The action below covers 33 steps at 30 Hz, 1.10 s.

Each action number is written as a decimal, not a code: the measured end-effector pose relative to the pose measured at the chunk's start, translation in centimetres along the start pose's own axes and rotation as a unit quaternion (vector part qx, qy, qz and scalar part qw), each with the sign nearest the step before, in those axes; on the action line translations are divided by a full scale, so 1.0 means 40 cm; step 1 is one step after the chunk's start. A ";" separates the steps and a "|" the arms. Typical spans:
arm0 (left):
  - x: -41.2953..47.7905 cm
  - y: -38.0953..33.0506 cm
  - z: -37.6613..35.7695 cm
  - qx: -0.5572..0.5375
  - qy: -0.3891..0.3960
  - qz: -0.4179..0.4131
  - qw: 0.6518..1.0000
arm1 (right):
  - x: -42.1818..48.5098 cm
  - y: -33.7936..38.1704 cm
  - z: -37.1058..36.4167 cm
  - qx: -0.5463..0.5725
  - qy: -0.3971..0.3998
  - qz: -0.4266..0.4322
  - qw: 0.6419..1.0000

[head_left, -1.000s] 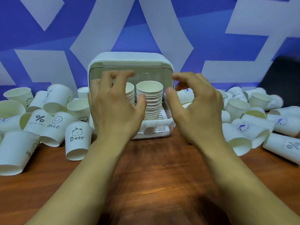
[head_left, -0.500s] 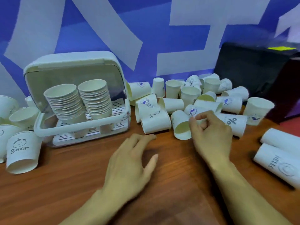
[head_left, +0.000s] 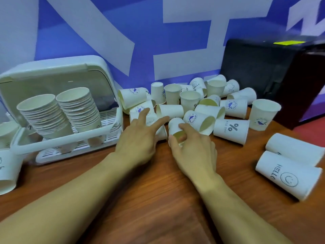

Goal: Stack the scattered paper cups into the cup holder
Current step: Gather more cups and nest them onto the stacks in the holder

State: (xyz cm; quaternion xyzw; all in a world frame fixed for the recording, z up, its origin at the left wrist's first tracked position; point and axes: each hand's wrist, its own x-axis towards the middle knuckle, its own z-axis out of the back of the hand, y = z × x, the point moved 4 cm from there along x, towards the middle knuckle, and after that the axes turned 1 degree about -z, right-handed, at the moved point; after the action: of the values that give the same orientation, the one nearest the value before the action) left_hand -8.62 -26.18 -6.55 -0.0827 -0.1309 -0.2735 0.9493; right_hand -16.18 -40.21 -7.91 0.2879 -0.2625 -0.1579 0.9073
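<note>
The white cup holder (head_left: 63, 143) stands at the left with its lid up. Two leaning stacks of paper cups (head_left: 59, 111) fill it. Several loose white paper cups (head_left: 202, 106) lie scattered to its right. My right hand (head_left: 191, 148) grips a cup lying on its side (head_left: 175, 125), thumb and fingers around its rim. My left hand (head_left: 139, 138) is beside it with fingers spread, reaching over another lying cup (head_left: 151, 120) that it partly hides.
A "NICE DAY" cup (head_left: 231, 131) and an upright cup (head_left: 263, 114) lie just right of my hands. Two "HELLO" cups (head_left: 288, 169) lie at the far right. A black box (head_left: 274, 76) stands behind. More cups (head_left: 7, 166) sit at the left edge.
My view swung right from the holder to the cup pile. Both hands moved forward into the pile; my right hand closed on a lying cup and my left hand reached up beside it.
</note>
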 end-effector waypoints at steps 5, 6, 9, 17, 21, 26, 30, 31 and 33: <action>-0.018 -0.006 0.032 0.054 -0.061 -0.004 0.997 | -0.001 0.008 0.016 -0.010 -0.083 0.019 0.996; -0.028 -0.004 0.044 0.052 -0.074 -0.006 0.996 | -0.002 0.011 0.020 -0.006 -0.098 0.027 0.995; -0.074 0.005 0.087 0.033 -0.113 -0.011 0.993 | -0.008 0.019 0.028 0.016 -0.122 0.065 0.990; -0.194 0.057 0.183 -0.040 -0.206 0.005 0.978 | -0.026 0.047 0.025 0.123 -0.126 0.154 0.972; -0.224 0.099 0.262 -0.071 -0.311 0.022 0.947 | -0.049 0.111 0.005 0.127 -0.155 0.214 0.956; -0.240 0.177 0.323 -0.116 -0.357 0.047 0.926 | -0.065 0.205 0.004 0.106 -0.221 0.282 0.928; -0.257 0.256 0.399 -0.149 -0.427 0.074 0.889 | -0.056 0.318 0.022 0.143 -0.269 0.320 0.897; -0.261 0.275 0.416 -0.160 -0.440 0.082 0.880 | -0.047 0.357 0.024 0.161 -0.273 0.319 0.893; -0.269 0.313 0.443 -0.164 -0.459 0.099 0.868 | -0.025 0.442 0.023 0.195 -0.274 0.318 0.886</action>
State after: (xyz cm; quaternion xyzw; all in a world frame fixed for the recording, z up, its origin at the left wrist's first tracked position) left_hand -14.24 -6.27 6.11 -0.3656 -0.4965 -0.1267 0.7770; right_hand -15.12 -26.30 3.07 0.3054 -0.6040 0.1211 0.7261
